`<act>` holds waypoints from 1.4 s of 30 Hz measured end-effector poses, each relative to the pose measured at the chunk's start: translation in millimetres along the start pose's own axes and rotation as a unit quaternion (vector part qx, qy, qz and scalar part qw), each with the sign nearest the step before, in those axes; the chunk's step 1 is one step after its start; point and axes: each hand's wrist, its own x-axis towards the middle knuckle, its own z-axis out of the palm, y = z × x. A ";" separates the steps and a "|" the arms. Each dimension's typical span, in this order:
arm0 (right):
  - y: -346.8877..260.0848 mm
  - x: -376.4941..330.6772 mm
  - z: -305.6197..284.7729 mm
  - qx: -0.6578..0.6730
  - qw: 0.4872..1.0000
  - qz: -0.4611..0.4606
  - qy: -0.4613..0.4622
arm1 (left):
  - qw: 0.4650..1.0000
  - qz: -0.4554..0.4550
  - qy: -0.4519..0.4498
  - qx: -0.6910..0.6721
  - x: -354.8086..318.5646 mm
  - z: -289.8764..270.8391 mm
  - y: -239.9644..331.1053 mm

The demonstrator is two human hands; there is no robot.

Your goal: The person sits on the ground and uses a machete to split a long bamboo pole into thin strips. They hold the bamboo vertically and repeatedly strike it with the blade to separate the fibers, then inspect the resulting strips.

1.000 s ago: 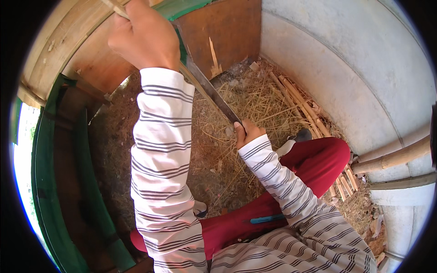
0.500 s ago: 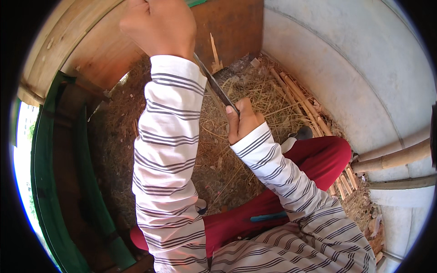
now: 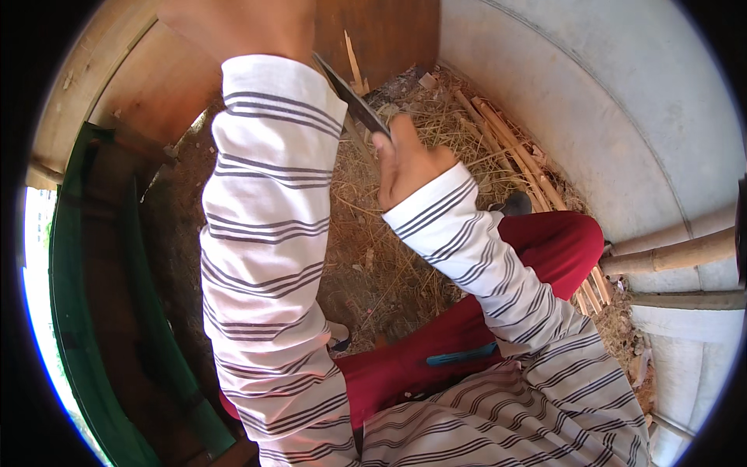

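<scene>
My right hand (image 3: 416, 163) is closed round the lower end of a knife (image 3: 359, 105), its thumb lying along it. The long dark blade slants up and left, and its far end passes behind my left wrist. Just under the blade a thin pale strip (image 3: 357, 141) runs in the same direction; I cannot tell whether my hand holds it too. My left hand (image 3: 245, 27) is stretched far ahead at the top edge, blurred and partly cut off. Its fingers are out of sight, so whatever they hold is hidden.
Dry straw (image 3: 459, 128) litters the ground ahead. Long bamboo strips (image 3: 510, 148) lie along the pale curved wall (image 3: 576, 101) on the right. A splintered stick (image 3: 353, 62) stands by the brown board. Green-edged framing (image 3: 74, 272) is at left. A blue object (image 3: 462, 355) rests on my red trousers.
Both hands and the knife have shifted upward and slightly left in the picture. The left hand has gone farther past the top edge. My right hand keeps its hold on the knife.
</scene>
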 end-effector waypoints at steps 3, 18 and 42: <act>114.6 -39.0 86.5 -0.040 0.995 0.069 -0.059 | 0.994 0.067 -0.024 0.081 -12.7 14.7 -13.0; 75.8 -23.5 22.5 0.097 0.986 -0.060 0.124 | 0.958 -0.122 -0.040 -0.257 -35.4 36.2 11.9; 4.0 -19.1 -27.2 0.081 0.995 -0.050 0.021 | 0.980 -0.128 0.006 -0.152 0.7 -4.1 -17.2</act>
